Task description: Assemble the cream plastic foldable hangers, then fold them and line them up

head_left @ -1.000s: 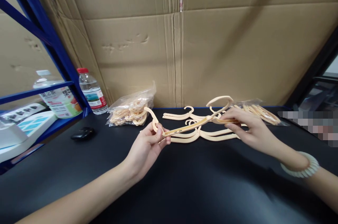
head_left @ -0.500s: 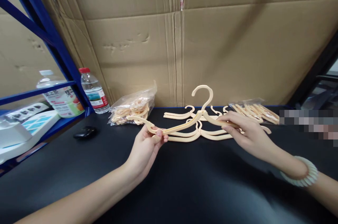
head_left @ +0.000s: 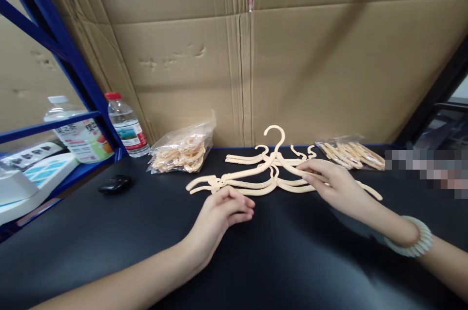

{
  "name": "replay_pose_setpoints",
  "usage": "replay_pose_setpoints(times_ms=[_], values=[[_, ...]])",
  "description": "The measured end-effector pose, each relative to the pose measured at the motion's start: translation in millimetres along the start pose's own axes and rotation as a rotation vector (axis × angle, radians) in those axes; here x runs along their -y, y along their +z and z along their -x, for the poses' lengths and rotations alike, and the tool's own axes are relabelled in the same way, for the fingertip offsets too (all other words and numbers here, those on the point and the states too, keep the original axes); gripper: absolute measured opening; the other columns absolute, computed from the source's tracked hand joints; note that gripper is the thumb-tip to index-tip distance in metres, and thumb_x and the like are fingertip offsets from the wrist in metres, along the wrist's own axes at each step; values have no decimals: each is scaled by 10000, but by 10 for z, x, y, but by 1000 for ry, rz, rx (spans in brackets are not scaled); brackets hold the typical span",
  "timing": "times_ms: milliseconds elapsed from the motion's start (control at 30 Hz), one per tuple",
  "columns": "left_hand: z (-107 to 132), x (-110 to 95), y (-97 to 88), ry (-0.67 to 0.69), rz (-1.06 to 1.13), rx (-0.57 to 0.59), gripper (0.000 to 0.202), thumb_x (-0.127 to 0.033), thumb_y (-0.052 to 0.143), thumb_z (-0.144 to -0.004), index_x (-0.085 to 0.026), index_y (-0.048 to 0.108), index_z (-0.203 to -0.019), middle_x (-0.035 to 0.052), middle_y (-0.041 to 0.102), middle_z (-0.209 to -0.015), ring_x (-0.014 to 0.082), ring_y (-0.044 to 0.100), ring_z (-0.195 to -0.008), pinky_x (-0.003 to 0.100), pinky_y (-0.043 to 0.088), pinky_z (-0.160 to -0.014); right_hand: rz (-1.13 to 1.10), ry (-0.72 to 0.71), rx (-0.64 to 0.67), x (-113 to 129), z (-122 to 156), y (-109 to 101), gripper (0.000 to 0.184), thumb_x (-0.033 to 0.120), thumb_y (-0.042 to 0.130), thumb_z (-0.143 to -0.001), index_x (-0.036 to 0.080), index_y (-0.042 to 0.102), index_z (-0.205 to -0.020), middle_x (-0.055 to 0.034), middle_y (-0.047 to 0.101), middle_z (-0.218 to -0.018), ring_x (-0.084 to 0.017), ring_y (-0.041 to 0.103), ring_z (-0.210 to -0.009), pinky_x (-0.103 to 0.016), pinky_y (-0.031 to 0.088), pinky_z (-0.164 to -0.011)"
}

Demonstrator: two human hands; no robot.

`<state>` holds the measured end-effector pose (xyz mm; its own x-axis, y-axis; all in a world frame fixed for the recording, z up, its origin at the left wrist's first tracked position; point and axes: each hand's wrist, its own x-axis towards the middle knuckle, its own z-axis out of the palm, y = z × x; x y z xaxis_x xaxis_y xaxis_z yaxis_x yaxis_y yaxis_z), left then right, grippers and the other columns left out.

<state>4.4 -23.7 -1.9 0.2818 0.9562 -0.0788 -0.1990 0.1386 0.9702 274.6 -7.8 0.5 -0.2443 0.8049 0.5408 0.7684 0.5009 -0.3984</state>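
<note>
A cream plastic hanger (head_left: 252,171) lies across a small pile of like hangers (head_left: 256,188) on the black table (head_left: 278,261), its hook (head_left: 275,135) still pointing up. My right hand (head_left: 331,184) pinches the hanger's right arm between thumb and fingers; that arm's tip pokes out past my wrist. My left hand (head_left: 224,212) rests on the table just in front of the hanger's left arm, fingers loosely bent and holding nothing.
Two clear bags of cream hanger parts lie at the back, one left (head_left: 181,151) and one right (head_left: 351,154). A water bottle (head_left: 126,127), a black mouse (head_left: 115,184) and a blue rack (head_left: 62,47) with a second bottle (head_left: 82,139) stand left. Cardboard (head_left: 256,56) walls the back.
The hanger came down from mid-air onto the pile. My left hand let go of its left arm and settled on the table; my right hand keeps its grip.
</note>
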Motion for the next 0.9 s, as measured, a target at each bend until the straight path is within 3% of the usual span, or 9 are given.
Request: replay_pose_setpoints(times_ms=[100, 200, 267, 333, 533, 733, 900], values=[[88, 25, 19, 225, -453, 226, 45, -170, 600, -812, -171, 620, -772, 87, 686, -871, 209, 637, -826, 340, 525, -786, 22, -14, 99, -8, 18, 42, 164, 190, 455, -898, 211, 615, -925, -53, 672, -916, -212, 626, -832, -348, 496, -742], [154, 22, 9, 529, -881, 400, 173, -122, 551, -817, -209, 639, -939, 93, 662, -1083, 258, 567, -1094, 401, 446, -972, 47, -14, 175, -18, 42, 93, 192, 152, 456, -891, 212, 633, -936, -55, 672, -930, -217, 615, -874, -358, 486, -779], [169, 29, -9, 613, -1062, 433, 262, -121, 545, -815, -226, 626, -1042, 97, 601, -1247, 283, 466, -1243, 442, 375, -1059, 67, 12, 203, -27, 55, 120, 191, 133, 480, -873, 210, 644, -934, -59, 672, -918, -223, 612, -876, -365, 484, -779], [162, 48, -28, 609, -1185, 393, 299, -166, 547, -834, -233, 607, -1119, 106, 534, -1351, 305, 408, -1302, 485, 343, -1083, 81, 37, 219, -34, 62, 135, 179, 124, 504, -859, 203, 651, -923, -62, 669, -896, -224, 610, -860, -366, 484, -768], [110, 92, -59, 601, -1302, 290, 301, -260, 581, -840, -236, 614, -1139, 125, 504, -1381, 353, 407, -1294, 545, 344, -1060, 121, -52, 205, -65, 52, 129, 160, 100, 522, -835, 189, 654, -852, -68, 622, -865, -206, 593, -814, -341, 489, -733], [74, 80, -74, 620, -1348, 278, 271, -279, 559, -857, -232, 613, -1119, 121, 502, -1370, 355, 411, -1277, 534, 341, -1050, 179, -65, 174, -112, 29, 120, 171, 55, 527, -812, 177, 640, -855, -71, 624, -856, -218, 572, -839, -358, 472, -754], [14, 70, -88, 637, -1323, 304, 249, -287, 549, -866, -231, 614, -1101, 118, 511, -1354, 344, 430, -1257, 509, 353, -1044, 113, -17, 236, -152, -14, 40, 150, 46, 561, -778, 173, 628, -823, -53, 638, -845, -199, 578, -820, -328, 460, -738]])
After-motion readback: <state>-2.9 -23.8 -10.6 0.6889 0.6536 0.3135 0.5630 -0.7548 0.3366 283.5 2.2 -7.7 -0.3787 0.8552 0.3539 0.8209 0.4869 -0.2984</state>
